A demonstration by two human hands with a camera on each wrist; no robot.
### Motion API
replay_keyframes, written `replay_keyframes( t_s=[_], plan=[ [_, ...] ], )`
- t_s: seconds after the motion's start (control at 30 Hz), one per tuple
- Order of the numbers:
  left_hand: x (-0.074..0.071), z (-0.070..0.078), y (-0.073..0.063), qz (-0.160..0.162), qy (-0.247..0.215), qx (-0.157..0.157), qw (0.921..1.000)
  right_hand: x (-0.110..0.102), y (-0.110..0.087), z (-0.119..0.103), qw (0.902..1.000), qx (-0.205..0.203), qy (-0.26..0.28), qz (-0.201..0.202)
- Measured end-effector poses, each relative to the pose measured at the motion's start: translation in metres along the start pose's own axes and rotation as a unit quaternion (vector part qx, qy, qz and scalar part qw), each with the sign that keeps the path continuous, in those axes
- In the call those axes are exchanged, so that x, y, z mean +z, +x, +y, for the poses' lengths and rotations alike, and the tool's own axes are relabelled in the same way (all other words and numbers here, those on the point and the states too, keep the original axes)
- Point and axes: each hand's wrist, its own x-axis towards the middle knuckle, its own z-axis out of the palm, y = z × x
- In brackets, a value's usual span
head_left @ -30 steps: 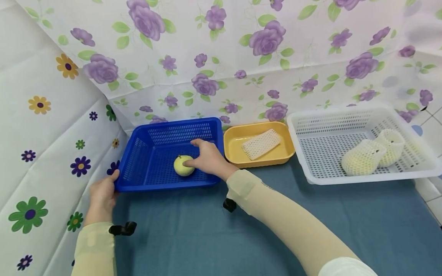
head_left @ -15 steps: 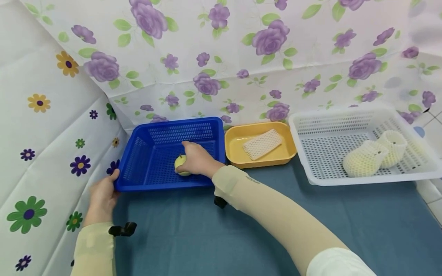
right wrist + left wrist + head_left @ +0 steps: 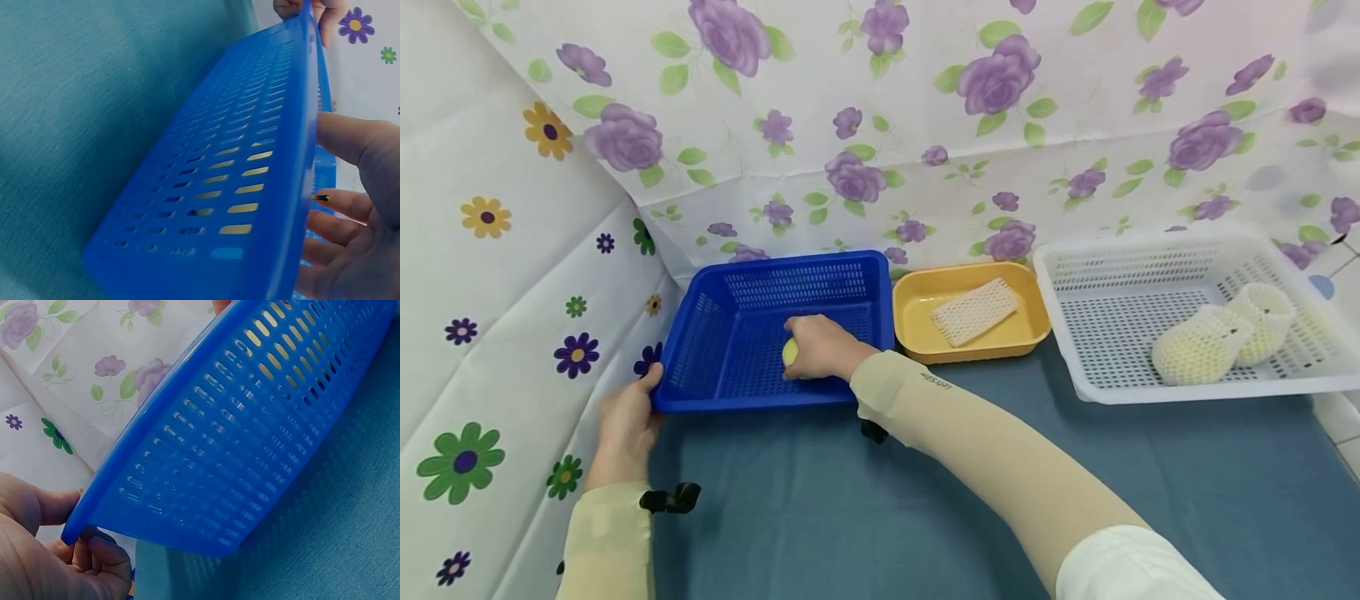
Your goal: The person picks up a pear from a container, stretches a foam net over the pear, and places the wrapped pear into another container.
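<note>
A pale yellow-green pear (image 3: 790, 352) is in the blue plastic basket (image 3: 722, 406), mostly hidden by my right hand (image 3: 823, 348). The fingers and thumb of that hand curl round the fruit from above. Through the basket's slotted wall (image 3: 269, 119) in the right wrist view, patches of yellow show beside the hand. At the basket's near left corner, my left hand (image 3: 625, 421) grips the rim, thumb on top and fingers bent underneath, as the left wrist view shows at the blue rim (image 3: 94, 494).
Right of the basket stands a yellow tray (image 3: 970, 357) with a white foam net sleeve (image 3: 976, 311) lying in it. Beyond it, a white basket (image 3: 1225, 393) holds two fruits in foam nets (image 3: 1191, 350). A flowered sheet (image 3: 925, 200) hangs behind the blue-covered table (image 3: 820, 517).
My right hand has moved left and closed over the pear, which was almost wholly visible before. The left hand has kept its hold on the basket's corner.
</note>
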Motion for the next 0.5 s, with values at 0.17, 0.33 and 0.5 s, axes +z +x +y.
replay_keyframes(
  t_s=[0.17, 0.33, 0.5],
  plan=[
    [0.0008, 0.0, 0.0003, 0.005, 0.004, 0.002, 1.0, 0.0014, 0.0006, 0.0005, 0.9996, -0.008, -0.022, -0.015],
    [0.0008, 0.0, 0.001, 0.006, -0.001, 0.002, 1.0, 0.0032, 0.003, 0.0013, 0.9989, -0.018, -0.041, -0.016],
    [0.0012, 0.0009, 0.0014, 0.006, -0.001, -0.004, 1.0, 0.005, 0.0062, 0.0042, 0.9977, -0.02, -0.064, -0.012]
  ],
)
